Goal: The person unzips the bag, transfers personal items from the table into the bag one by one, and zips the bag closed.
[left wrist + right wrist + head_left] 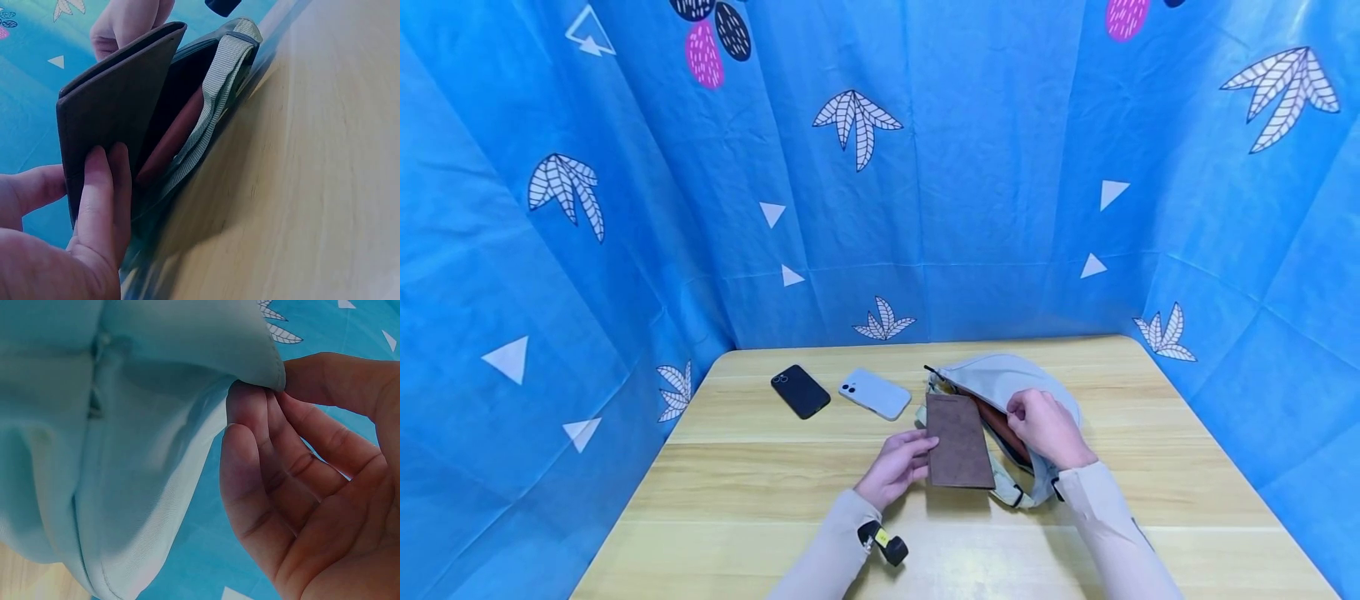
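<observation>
A pale green waist bag (pixel 1000 379) lies on the wooden table (pixel 760 492), its mouth held open. My right hand (pixel 1043 427) pinches the bag's upper edge (pixel 250 369) between thumb and fingers. A long brown wallet (pixel 958 440) sits at the bag's opening, partly over its webbing strap (pixel 215 94). My left hand (pixel 898 467) holds the wallet's near end, with fingers on its face (pixel 103 187) and the thumb behind. An orange-brown lining (pixel 169 140) shows inside the bag.
A black phone (pixel 800 390) and a light blue phone (pixel 875 393) lie face down on the table, left of the bag. Blue patterned cloth (pixel 880 167) walls the table on three sides. Bare wood lies in front of my arms.
</observation>
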### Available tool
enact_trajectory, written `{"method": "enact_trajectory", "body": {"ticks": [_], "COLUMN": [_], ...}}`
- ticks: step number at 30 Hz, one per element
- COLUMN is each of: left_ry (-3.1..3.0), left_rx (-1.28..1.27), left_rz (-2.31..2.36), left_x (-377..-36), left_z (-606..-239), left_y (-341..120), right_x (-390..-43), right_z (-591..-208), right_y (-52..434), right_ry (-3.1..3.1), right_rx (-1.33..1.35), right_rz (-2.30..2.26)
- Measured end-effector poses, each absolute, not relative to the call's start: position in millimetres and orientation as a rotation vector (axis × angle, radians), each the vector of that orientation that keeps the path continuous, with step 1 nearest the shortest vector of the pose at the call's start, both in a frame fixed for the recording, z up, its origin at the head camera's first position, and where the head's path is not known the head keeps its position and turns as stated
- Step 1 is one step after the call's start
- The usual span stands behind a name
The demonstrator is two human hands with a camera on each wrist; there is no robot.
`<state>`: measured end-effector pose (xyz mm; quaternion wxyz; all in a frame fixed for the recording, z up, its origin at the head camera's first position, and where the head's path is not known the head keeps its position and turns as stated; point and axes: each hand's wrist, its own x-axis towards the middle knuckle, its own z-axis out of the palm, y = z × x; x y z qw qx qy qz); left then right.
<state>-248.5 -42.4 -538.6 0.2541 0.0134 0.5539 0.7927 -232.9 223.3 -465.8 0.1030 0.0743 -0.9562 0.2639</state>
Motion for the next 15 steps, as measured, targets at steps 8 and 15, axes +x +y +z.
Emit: {"method": "enact_trajectory", "body": {"ticks": [8, 15], "left_ry": [1.506, 1.474], "left_rx": [0.009, 0.005], "left_rz": [2.16, 2.195], "left_x": [-252.1, -253.8], "left_z": [-540.6, -541.2], "left_y": [-32.6, -24.8], "right_x": [-232.4, -233.0], "right_z": [-465.9, -466.9], "right_y": [222.6, 222.6], "right_ry": [-2.827, -2.825], "right_rx": [0.21, 0.21], "right_rz": [0.77, 0.769]}}
